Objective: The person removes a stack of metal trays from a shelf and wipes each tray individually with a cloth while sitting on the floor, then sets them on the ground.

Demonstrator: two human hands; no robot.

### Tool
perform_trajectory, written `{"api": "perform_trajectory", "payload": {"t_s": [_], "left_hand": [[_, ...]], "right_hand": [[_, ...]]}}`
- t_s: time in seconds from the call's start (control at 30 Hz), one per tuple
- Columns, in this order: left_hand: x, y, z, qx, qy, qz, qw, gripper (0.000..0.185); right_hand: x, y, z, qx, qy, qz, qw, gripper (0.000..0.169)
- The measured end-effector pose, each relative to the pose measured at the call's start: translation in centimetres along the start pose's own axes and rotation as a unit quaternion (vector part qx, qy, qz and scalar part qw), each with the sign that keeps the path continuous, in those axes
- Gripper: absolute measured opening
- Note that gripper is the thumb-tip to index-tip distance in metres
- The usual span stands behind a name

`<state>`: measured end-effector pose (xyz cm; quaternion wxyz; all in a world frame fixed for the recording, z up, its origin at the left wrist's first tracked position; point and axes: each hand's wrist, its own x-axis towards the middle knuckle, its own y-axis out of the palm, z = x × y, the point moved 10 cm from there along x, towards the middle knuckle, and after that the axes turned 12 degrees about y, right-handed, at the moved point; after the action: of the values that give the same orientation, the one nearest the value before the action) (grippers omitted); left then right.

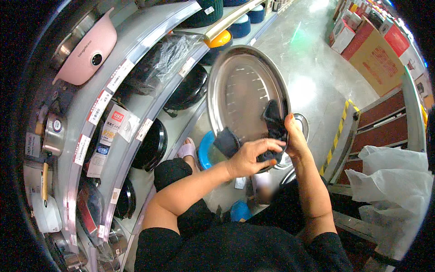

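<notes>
An oval stainless steel tray (244,88) is held up tilted in front of me, its shiny inner face towards me. My right hand (295,137) grips its lower right rim, the thumb near the edge. A crumpled black cloth (273,117) lies against the right side of the tray. My left hand (258,153) has its fingers bent onto the cloth's lower part, close to my right hand. Another dark fabric piece (226,141) covers the lower left rim; whether it belongs to the same cloth, I cannot tell. The tray's lower edge is partly hidden by my hands.
Shelves on the left carry black pans (149,144), a pink electric pot (86,51) and a steel saucepan (54,134). On the floor are a blue basin (205,149) and a round metal piece (301,124). At right stand cardboard boxes (373,61) and a slatted rack (379,129) with plastic sheeting (390,180).
</notes>
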<state>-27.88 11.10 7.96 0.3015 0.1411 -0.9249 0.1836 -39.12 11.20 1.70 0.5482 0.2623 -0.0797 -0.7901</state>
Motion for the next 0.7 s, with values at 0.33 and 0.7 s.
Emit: {"api": "perform_trajectory", "payload": {"t_s": [0.33,0.7], "left_hand": [[0.3,-2.4,-1.9,0.263,0.168,0.068,0.948,0.043],[0.6,-14.5,-2.0,0.439,0.078,-0.245,0.861,0.028]], "right_hand": [[-0.3,1.6,-2.5,-0.054,0.076,0.009,0.996,0.052],[-1.3,6.2,-0.4,-0.152,-0.052,0.132,0.978,0.057]]}}
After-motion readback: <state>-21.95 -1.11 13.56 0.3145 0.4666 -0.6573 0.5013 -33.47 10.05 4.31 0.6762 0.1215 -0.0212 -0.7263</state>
